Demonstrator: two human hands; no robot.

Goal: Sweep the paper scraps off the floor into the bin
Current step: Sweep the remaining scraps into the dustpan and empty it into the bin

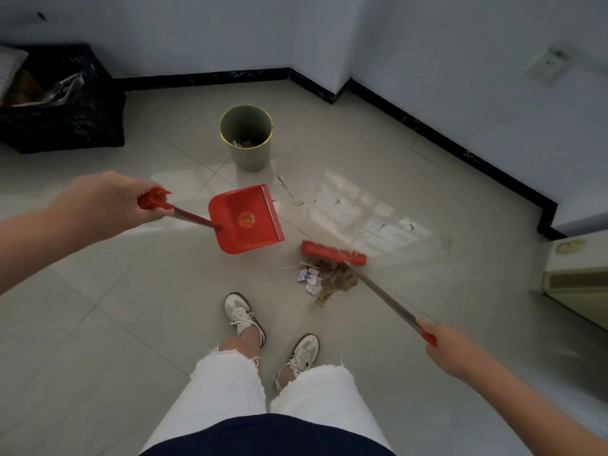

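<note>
My left hand grips the red handle end of a red dustpan, which hangs tilted above the tiles with nothing in its pan. My right hand holds the metal handle of a red broom. The broom head rests on the floor just beyond a small pile of paper scraps, white and brown. A grey-green bin with a gold rim stands upright further ahead, with some scraps inside.
My two feet in white trainers stand just behind the pile. A black crate lined with a bin bag sits at the far left by the wall. White walls with black skirting run behind and to the right; a cream unit stands at the right edge.
</note>
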